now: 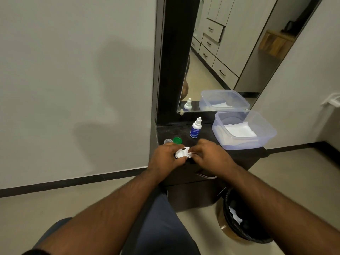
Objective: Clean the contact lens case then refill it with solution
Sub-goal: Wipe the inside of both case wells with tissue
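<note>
Both forearms reach in; the left hand [163, 156] grips the white contact lens case [181, 153] over the cabinet's front edge while the right hand [207, 155] pinches a tissue [190, 154] against it. Wiping seems underway; the caps [174, 140] are off, and the solution bottle [195, 128] stands untouched behind.

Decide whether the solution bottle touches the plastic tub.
Apart. The head view shows dark countertop between the solution bottle and the plastic tub.

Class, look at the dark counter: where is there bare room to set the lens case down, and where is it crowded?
Bare counter lies left of the solution bottle, behind the green cap and clear cap. The front edge is crowded: left hand and right hand hold the lens case. The plastic container fills the right.
</note>
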